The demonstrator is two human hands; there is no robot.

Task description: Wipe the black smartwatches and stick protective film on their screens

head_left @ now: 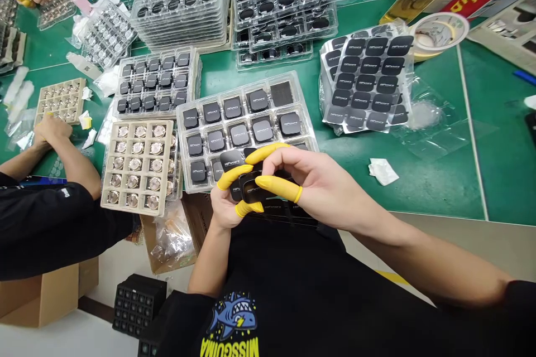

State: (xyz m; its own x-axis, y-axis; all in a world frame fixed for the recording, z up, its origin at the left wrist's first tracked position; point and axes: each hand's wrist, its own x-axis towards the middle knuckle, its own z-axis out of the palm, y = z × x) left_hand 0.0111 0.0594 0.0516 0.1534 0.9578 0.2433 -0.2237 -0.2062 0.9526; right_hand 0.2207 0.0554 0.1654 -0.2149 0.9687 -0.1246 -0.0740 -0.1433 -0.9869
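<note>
Head view: your left hand secures a black rounded-square piece in its grip; right hand alongside, grip state indeterminate.

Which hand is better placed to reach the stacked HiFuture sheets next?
Probably the right hand: it's nearer the HiFuture sheets, while the left hand is farther away, holding a dark square piece.
</note>
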